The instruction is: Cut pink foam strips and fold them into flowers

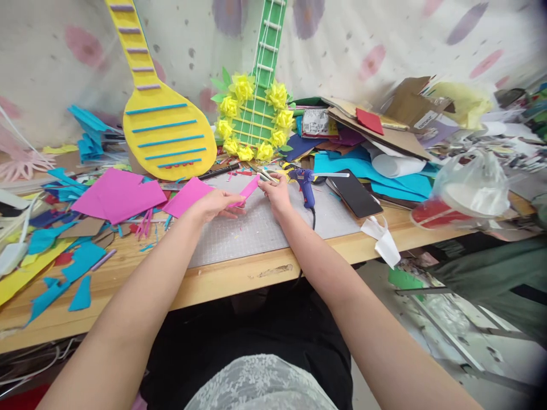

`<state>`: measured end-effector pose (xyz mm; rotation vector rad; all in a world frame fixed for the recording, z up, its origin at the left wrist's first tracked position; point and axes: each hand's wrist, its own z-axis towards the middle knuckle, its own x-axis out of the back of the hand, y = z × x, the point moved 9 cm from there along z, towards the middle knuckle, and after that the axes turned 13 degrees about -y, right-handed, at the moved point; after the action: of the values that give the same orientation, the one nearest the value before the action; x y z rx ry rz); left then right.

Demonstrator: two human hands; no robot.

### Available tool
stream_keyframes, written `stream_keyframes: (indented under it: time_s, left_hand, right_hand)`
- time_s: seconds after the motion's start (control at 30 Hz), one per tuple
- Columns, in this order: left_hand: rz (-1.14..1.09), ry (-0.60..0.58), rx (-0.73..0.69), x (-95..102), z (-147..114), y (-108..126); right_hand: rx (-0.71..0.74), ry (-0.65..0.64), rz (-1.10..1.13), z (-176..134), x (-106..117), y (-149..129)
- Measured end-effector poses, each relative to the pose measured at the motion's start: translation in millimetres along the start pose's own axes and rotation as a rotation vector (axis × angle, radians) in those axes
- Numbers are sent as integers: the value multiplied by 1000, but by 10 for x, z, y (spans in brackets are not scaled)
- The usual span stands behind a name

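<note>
Two hands work over one grey gridded mat [243, 242]: the left hand [217, 205] pinches one narrow bright-pink strip [250, 189], the right hand [277, 193] grips one slender silver tool [268, 177]. The strip's long axis points toward one o'clock; one purple-blue glue gun [306, 187] lies at three.

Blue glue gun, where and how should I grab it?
I'd take the glue gun by its handle, coming from your side with the right hand: the handle points toward you, cord trailing from its end, while the glue stick juts right.
</note>
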<state>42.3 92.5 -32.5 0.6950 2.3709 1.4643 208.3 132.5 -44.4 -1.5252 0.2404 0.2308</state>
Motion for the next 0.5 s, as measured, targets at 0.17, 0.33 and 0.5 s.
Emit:
stream_keyframes:
  time_s: [0.17, 0.33, 0.5]
  left_hand:
    - [-1, 94, -55, 29, 44, 15]
    - [-59, 176, -189, -1, 26, 86]
    - [-54, 186, -208, -60, 64, 27]
  right_hand:
    - [-68, -123, 173, -57, -162, 0]
    - [-126, -448, 176, -190, -563, 48]
    - [-72, -479, 79, -203, -599, 77]
